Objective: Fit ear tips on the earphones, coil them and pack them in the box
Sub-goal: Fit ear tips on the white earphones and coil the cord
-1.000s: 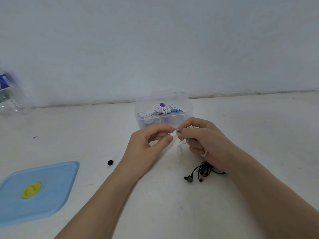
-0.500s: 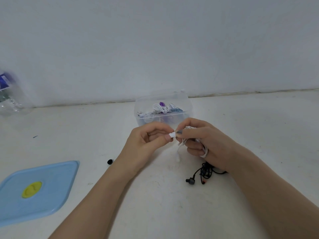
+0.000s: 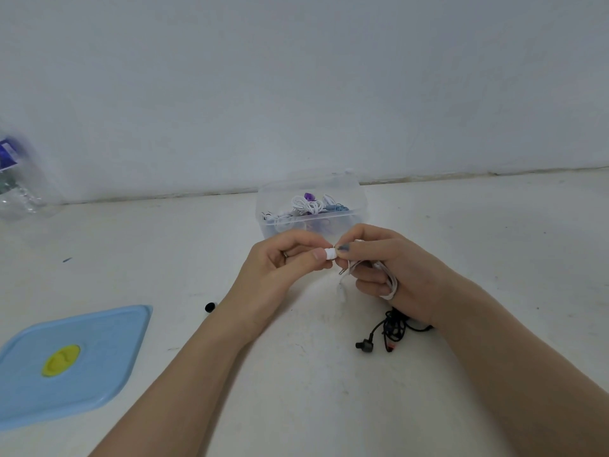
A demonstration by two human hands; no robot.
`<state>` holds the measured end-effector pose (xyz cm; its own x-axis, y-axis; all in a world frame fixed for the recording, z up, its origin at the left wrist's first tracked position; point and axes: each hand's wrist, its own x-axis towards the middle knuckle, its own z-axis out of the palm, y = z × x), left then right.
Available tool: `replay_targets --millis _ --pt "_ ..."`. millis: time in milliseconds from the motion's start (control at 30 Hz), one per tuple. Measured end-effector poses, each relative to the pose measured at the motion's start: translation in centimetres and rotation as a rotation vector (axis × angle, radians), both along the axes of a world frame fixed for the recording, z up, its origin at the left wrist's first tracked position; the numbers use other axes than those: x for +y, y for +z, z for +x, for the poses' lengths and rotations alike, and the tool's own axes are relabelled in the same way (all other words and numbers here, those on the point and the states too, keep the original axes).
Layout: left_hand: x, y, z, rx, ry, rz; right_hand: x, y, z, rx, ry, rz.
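A white ear tip (image 3: 330, 253) is pinched by the left hand (image 3: 283, 272) and has been pressed closer onto the white earphones (image 3: 389, 278) gripped by the right hand (image 3: 392, 275); fitting seems nearly done. The box (image 3: 311, 212) waits at 12 o'clock.

Box (image 3: 359, 206) clear glossy plastic; lid (image 3: 99, 367) smooth blue plastic; table (image 3: 296, 390) matt, scuffed

Left hand (image 3: 280, 268) pinching white ear tip (image 3: 330, 253), right hand (image 3: 389, 272) gripping white earphones (image 3: 389, 282), clear box (image 3: 311, 206) behind
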<state>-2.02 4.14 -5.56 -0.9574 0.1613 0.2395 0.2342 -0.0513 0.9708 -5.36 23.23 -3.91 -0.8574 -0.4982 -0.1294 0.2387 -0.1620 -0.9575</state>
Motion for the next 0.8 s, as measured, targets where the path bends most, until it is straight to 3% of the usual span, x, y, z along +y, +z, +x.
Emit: replay_targets --millis 300,800 --pt "0.31 0.11 -0.09 -0.102 -0.076 0.137 -0.04 -0.03 0.03 -0.001 0.016 -0.033" --pt "0.40 0.05 0.13 -0.106 -0.078 0.124 -0.09 -0.04 0.18 -0.018 0.037 -0.055"
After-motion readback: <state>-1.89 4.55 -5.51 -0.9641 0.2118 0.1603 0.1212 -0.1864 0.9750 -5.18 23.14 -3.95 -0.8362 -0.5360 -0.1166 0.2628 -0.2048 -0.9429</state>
